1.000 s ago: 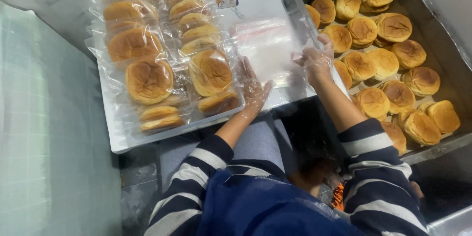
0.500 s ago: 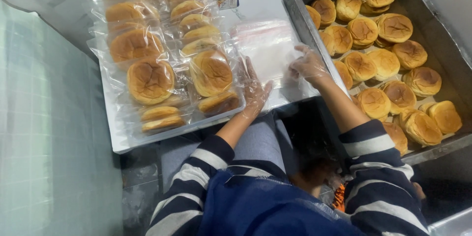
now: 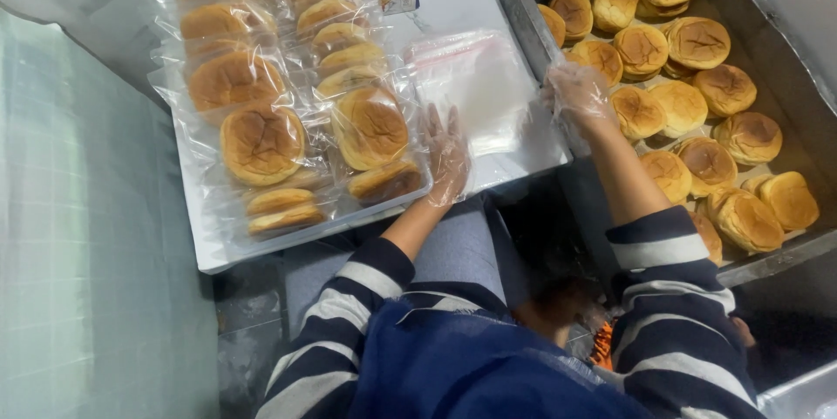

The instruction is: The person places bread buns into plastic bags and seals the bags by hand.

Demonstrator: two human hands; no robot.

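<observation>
The left hand (image 3: 446, 156), in a thin plastic glove, lies flat and released on the stack of empty clear bags (image 3: 478, 92) at the frame's centre, pressing it down. The right hand (image 3: 579, 96), also released, reaches toward the buns (image 3: 638, 112) in the metal tray (image 3: 523, 13) on the right. Bagged buns (image 3: 261, 144) lie in rows on the white desk (image 3: 205, 249), left.

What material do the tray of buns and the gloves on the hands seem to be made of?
Tray: probably metal, dull grey with a soft sheen on its rim. Gloves on the left hand and right hand: thin clear plastic film, loose, crinkled and see-through.
</observation>
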